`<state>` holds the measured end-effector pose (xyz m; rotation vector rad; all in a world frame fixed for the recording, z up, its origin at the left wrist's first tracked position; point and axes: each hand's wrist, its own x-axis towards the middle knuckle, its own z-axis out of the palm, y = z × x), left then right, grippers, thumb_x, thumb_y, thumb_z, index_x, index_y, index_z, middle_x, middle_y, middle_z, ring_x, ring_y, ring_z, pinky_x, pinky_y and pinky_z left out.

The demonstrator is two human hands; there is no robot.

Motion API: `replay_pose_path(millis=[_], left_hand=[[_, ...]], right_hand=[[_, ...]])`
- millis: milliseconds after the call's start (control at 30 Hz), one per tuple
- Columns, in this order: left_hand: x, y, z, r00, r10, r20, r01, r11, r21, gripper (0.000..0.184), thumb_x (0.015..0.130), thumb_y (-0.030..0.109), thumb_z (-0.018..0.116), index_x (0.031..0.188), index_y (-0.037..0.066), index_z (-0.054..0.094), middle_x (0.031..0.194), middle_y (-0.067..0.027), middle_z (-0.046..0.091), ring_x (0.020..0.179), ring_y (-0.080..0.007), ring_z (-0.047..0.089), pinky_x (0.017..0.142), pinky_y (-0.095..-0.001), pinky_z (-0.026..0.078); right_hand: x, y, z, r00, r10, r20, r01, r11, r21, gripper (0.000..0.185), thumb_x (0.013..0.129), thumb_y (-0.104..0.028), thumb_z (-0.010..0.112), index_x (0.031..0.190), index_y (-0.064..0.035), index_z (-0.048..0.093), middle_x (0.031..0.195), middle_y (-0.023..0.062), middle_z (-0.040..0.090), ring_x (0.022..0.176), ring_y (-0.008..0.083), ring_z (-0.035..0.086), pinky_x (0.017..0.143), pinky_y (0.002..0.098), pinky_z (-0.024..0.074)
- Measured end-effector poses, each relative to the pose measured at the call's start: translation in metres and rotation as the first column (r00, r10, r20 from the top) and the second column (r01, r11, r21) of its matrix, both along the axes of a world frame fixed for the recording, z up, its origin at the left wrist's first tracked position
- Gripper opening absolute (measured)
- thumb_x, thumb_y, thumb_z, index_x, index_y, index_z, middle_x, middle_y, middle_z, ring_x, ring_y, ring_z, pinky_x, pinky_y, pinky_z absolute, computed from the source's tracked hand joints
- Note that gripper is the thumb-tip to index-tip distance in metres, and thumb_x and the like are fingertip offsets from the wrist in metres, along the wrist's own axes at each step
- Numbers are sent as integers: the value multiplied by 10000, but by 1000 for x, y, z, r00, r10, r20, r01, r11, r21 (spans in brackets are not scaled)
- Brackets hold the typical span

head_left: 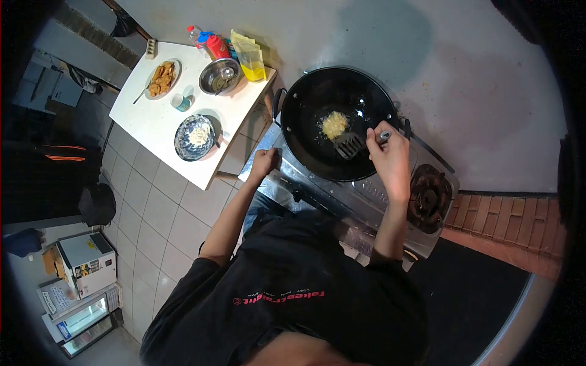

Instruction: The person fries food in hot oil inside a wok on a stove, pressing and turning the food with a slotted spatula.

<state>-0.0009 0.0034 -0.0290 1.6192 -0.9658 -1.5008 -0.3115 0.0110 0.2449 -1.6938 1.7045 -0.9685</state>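
Note:
My right hand [389,160] is closed around the handle of a slotted spatula [349,146], its blade down in a large black wok [317,161]. A pale yellow piece of frying food [334,125] sits in bubbling oil at the wok's bottom, just beyond the blade and seeming to touch its edge. My left hand [265,161] is closed in a fist at the left edge of the metal stove [323,195], below the wok's left handle. I see nothing in that fist.
A white table [137,116] at the left bears a plate of fried pieces [162,79], a cup [180,102], a floury bowl [194,138], a steel bowl [210,76], a yellow pouch [247,56] and bottles [217,46]. A second burner [430,196] is at the right.

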Motion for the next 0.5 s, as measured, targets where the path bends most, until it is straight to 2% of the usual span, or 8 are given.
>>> replay_pose_path(millis=[100, 167, 267, 367, 433, 500], left_hand=[[-2, 1, 5, 1000, -4, -11, 4, 1000, 19, 456, 956, 313, 519, 553, 99, 528, 510, 12, 483, 401, -100, 400, 396, -281, 292], [-4, 2, 8, 1000, 23, 17, -23, 1000, 17, 507, 958, 299, 536, 494, 104, 476, 475, 16, 453, 381, -105, 386, 390, -298, 268], [-4, 1, -3, 997, 54, -52, -55, 998, -17, 505, 956, 297, 535, 493, 102, 479, 471, 14, 450, 375, -107, 381, 385, -300, 266], [-4, 1, 5, 999, 34, -22, -34, 999, 1, 502, 953, 297, 538, 493, 103, 481, 469, 14, 449, 374, -106, 380, 384, -299, 266], [-4, 2, 5, 999, 36, -27, -35, 999, 5, 502, 953, 298, 539, 494, 102, 483, 468, 15, 449, 375, -106, 380, 384, -299, 266], [-2, 1, 2, 999, 40, -31, -40, 999, 8, 502, 953, 300, 541, 495, 102, 484, 468, 15, 448, 375, -105, 381, 384, -299, 266]], right_hand=[[0, 1, 2, 999, -37, 21, 38, 998, -44, 244, 911, -83, 643, 781, 54, 488, 660, 143, 487, 546, 214, 425, 551, 354, 384], [0, 1, 3, 999, -43, 15, 44, 997, -67, 242, 912, -83, 640, 782, 55, 489, 661, 143, 488, 548, 213, 426, 551, 352, 384], [0, 0, 1, 999, -29, -23, 27, 997, -67, 242, 912, -83, 641, 784, 55, 489, 669, 144, 492, 552, 219, 428, 554, 352, 387], [0, 0, 0, 995, 22, -102, -27, 999, -44, 242, 912, -87, 642, 787, 54, 491, 687, 146, 498, 555, 227, 431, 561, 357, 393], [2, -1, -1, 1000, 10, -5, -10, 1000, 4, 238, 911, -91, 644, 790, 52, 496, 705, 150, 506, 562, 234, 439, 568, 363, 396], [2, -2, -2, 1000, -14, 7, 15, 999, -34, 236, 910, -91, 643, 790, 51, 498, 708, 152, 509, 565, 236, 442, 568, 366, 395]])
